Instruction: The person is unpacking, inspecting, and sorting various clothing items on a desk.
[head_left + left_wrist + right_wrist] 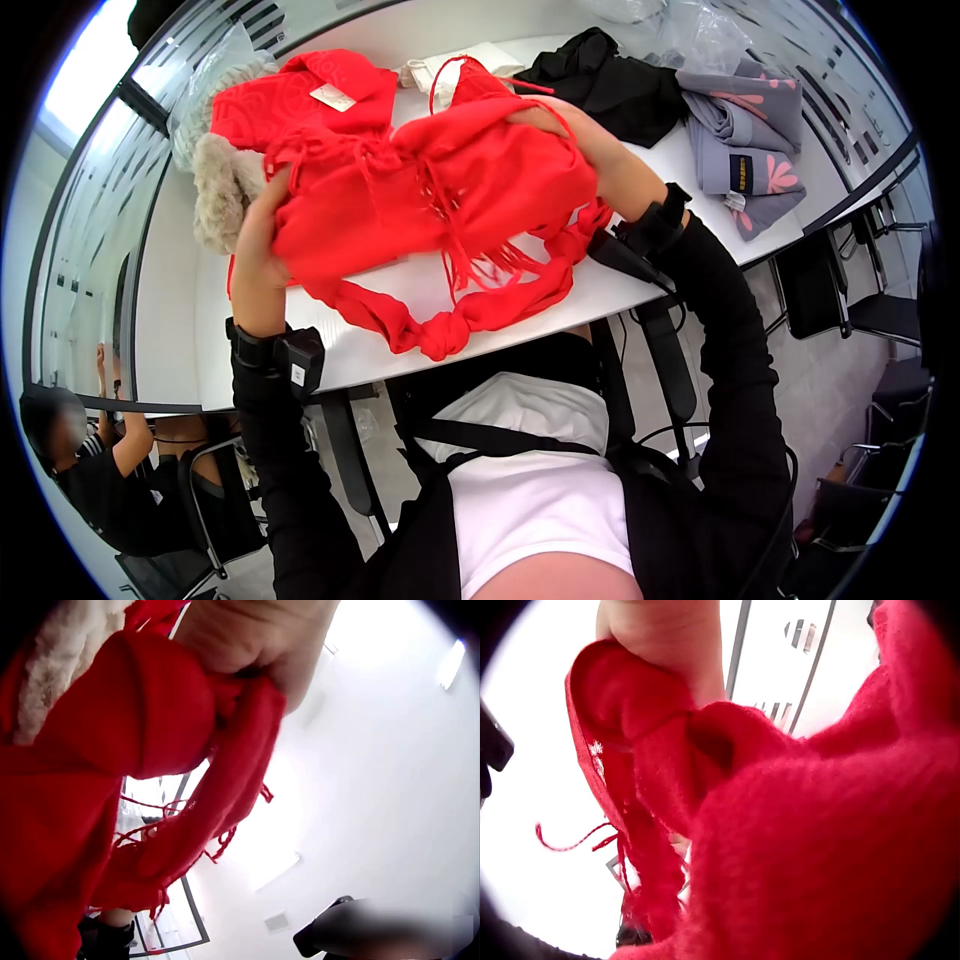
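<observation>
A bulky red fringed scarf (350,205) is held up over the white table, bunched between both hands. At its left end my left hand (262,235) grips the cloth; the fingertips are hidden behind the fabric. On the far right side, my right hand (585,140) grips the upper edge, its fingers partly covered by folds. Fringe strands dangle from the middle, and a twisted, knotted red length (440,335) hangs in a loop below. In the left wrist view the red cloth (172,712) folds round under the palm. Red folds (817,825) fill much of the right wrist view.
Behind lies more red cloth with a white label (333,97). Fluffy beige fabric (222,190) sits at the left, black cloth (605,85) at the back, and folded grey-purple fabric with pink flowers (745,150) at the right. Another person (105,480) sits at lower left.
</observation>
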Demonstrator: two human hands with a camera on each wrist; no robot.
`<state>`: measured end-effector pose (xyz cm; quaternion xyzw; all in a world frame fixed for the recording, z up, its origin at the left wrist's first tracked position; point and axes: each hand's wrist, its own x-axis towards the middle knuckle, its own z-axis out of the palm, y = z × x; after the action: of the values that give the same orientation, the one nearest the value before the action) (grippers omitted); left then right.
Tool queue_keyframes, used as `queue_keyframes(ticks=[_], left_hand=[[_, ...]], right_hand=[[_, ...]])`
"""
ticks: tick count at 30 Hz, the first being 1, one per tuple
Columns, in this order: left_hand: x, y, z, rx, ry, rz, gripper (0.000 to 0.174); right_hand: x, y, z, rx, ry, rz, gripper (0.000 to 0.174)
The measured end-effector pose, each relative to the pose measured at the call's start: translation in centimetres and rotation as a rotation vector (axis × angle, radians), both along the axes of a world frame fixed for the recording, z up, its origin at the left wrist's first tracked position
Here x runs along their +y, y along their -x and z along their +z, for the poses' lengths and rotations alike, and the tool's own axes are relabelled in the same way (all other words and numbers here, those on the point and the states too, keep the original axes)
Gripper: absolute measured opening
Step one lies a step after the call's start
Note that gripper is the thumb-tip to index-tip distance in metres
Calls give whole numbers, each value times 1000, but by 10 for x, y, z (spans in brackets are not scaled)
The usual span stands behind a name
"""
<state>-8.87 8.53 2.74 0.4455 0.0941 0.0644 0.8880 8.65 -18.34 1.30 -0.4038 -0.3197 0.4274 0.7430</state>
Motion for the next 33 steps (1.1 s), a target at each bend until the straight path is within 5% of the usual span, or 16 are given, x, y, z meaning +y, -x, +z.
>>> queue_keyframes(ticks=[2,5,9,10,14,17,21,26,30,33], left_hand=[[2,4,-3,-52,-9,-2,24],[0,4,-5,80,-165,98,27],[-6,-19,-22,185,-634,142,30],[2,-28,-30,46,-872,69,31],[-1,-45,-36,-143,-1482,347,32],[-24,-41,-14,-280,-1612,197,31],[-46,-59,-15,-338,-1855,24,35],[-48,-77,-36,-122,-1598,-76,26],[-41,-81,-45,-203,-1238,-53,18],[-46,-78,-45,-254,-1191,-35,20]], right_hand=[[-3,-3,2,-21,88,60,26],[-5,-10,7,-365,568,106,29],[3,-35,-14,-893,842,23,31],[7,-43,-16,-1077,922,-11,35],[6,-38,-5,-1386,833,-254,36],[10,-33,5,-1465,578,-443,37],[34,-26,2,-1472,230,-343,28],[52,-16,-29,-1505,371,-247,27],[47,-16,-23,-1304,223,-304,23],[53,-15,-21,-1317,140,-396,21]])
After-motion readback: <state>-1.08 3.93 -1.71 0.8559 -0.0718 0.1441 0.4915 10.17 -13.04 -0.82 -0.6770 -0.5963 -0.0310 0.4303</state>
